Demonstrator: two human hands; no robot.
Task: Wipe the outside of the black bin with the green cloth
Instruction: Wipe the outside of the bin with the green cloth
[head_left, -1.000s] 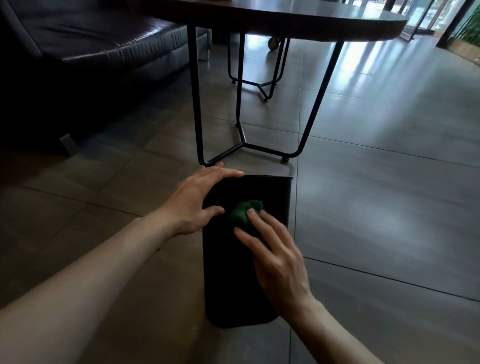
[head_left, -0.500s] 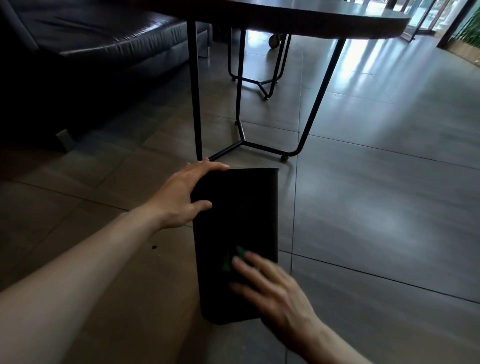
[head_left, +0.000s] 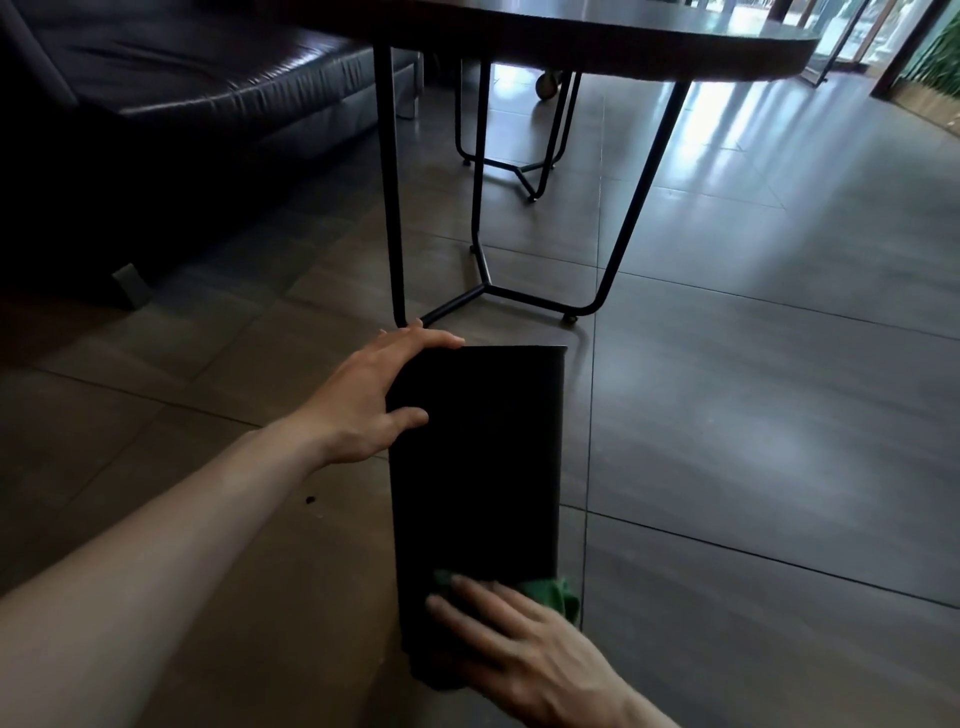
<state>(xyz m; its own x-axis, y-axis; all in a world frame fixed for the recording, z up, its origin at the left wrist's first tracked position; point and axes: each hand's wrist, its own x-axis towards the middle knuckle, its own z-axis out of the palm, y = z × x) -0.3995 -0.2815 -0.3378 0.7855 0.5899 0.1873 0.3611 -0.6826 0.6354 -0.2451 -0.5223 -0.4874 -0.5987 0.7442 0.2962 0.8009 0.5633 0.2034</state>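
Observation:
The black bin (head_left: 478, 457) lies tipped on the tiled floor, its long side facing up and its rim toward the table. My left hand (head_left: 371, 400) grips the bin's upper left corner, fingers over the far edge and thumb on the top face. My right hand (head_left: 519, 649) presses flat on the near end of the bin, with the green cloth (head_left: 550, 595) bunched under its fingers. Only the cloth's right part shows beyond my fingers.
A dark table (head_left: 623, 36) on thin black metal legs (head_left: 389, 208) stands just beyond the bin. A dark leather sofa (head_left: 182, 78) fills the upper left. Grey floor tiles (head_left: 779, 415) spread to the right toward glass doors.
My right hand has slid the green cloth down the bin's face from near the rim end to the near end. My left hand kept its grip on the corner.

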